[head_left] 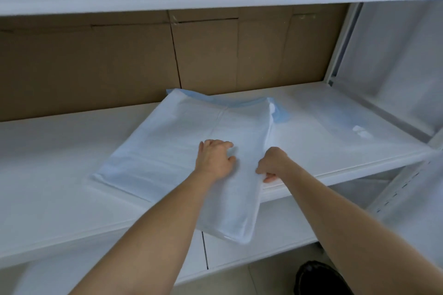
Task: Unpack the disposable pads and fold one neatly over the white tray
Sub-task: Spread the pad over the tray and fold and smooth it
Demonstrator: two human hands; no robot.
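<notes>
Pad [182, 141] lies spread on the shelf [55, 151], near corner hanging over the front edge, long axis diagonal; left hand [214, 159] presses flat on it, fingers spread, right hand [272, 163] pinches its right edge just beside.

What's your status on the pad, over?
Left hand flat on white disposable pad with blue backing. Right hand pinching its right edge. Nothing in the way.
</notes>
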